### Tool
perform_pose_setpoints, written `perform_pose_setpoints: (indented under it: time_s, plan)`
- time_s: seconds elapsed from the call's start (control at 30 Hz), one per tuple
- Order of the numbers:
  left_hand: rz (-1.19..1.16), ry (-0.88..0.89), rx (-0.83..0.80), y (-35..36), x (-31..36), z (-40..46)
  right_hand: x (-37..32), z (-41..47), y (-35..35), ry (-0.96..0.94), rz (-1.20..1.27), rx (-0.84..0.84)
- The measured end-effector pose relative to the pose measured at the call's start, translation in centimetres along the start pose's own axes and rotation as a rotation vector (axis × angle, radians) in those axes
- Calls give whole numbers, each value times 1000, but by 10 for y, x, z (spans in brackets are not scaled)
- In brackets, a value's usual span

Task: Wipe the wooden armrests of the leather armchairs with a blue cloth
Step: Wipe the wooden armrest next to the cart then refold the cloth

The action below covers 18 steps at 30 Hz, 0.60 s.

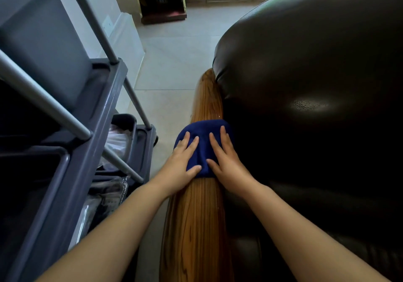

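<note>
Pale tiled floor [174, 63], grey cleaning cart [65, 150] close on left. Blue cloth [201, 148] draped over wooden armrest [196, 227] beside dark leather armchair [316, 107]. Left hand [182, 161], right hand [226, 161] pressed flat, fingers spread, likely for even wiping pressure.

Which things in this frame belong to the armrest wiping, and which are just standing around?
Part of the job:
- blue cloth, draped over the armrest
- wooden armrest
- leather armchair
- left hand and right hand, both flat on the cloth

Just standing around:
- grey cleaning cart beside the chair
- brass-framed stand by the far wall
</note>
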<state>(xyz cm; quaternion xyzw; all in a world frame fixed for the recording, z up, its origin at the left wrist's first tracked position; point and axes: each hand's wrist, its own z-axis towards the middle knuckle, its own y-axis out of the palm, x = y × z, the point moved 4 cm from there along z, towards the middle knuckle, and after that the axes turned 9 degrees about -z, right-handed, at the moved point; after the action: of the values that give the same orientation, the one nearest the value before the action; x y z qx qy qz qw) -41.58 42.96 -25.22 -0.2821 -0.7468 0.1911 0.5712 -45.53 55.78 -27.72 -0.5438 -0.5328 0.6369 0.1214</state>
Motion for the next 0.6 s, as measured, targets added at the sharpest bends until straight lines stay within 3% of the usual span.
perform_pose_setpoints:
  time_s: [0.13,0.33,0.47,0.6]
  plan:
    - [-52,-14,24,-12,4,33,5,28,-16,28,21,57]
    - [-56,-31,199,-21,11,39,0,33,-35,108,9,151]
    - [28,-67,275,-24,12,22,-16,18,-44,124,-190,182]
    - [153,-57,211,-23,23,-7,-32,-14,-47,69,-392,128]
